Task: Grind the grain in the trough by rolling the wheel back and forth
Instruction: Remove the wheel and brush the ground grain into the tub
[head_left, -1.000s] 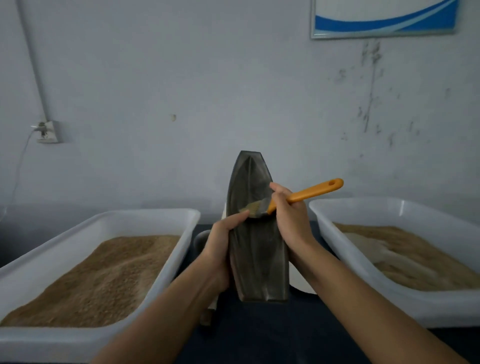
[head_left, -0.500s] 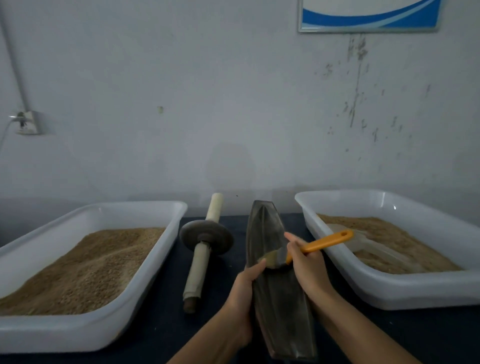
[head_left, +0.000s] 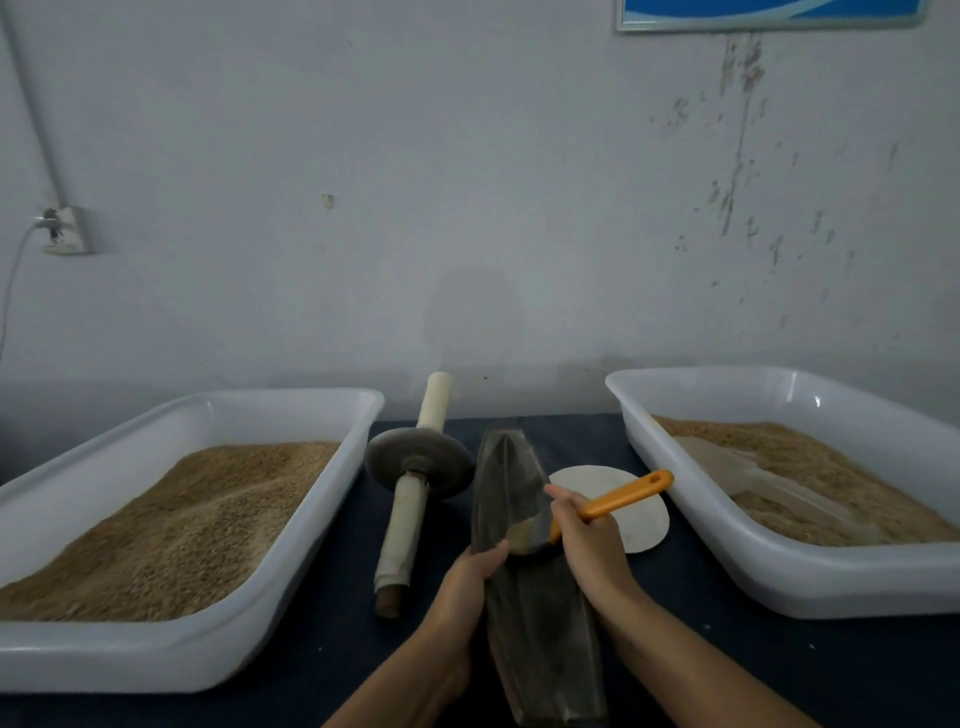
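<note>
Up against a scuffed pale wall (head_left: 467, 182) sits a table with a dark blue top (head_left: 727, 665). A socket (head_left: 65, 231) with a cord hangs at the left, and the lower edge of a framed sign (head_left: 769, 13) shows at the top right. Two white tubs of brown grain stand on the table, the left tub (head_left: 171, 660) heaped fuller than the right tub (head_left: 810, 587), where a pale scoop (head_left: 737, 465) lies half sunk. Between them, the left hand (head_left: 470, 587) curls around the left rim of the dark trough (head_left: 524, 597), holding it tilted. The right hand (head_left: 584, 540) grips the orange handle of a brush (head_left: 597, 506), its bristles pressed into the trough's hollow just above the left thumb. The wheel (head_left: 418, 462) on its long pale axle lies flat just left of the trough, clear of both hands. A round white disc (head_left: 631, 512) rests behind the right hand.
</note>
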